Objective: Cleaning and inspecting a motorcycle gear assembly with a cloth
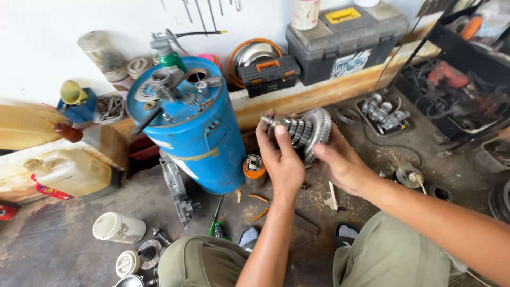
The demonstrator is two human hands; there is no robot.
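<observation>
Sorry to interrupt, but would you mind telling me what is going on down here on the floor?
A person crouched on the workshop floor holds a metal gear cluster in both hands. The left hand grips the small-gear shaft end; the right hand supports the large gear from below. Beside them stands a blue drum with loose parts on top, and a green-handled screwdriver lies nearby.

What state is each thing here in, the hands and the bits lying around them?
left hand: gripping the gear shaft's thin end
right hand: supporting the big gear
gear shaft: held off the floor, roughly level
blue drum: upright, parts piled on top
white cup: tipped on its side
grey toolbox: lid shut
</observation>
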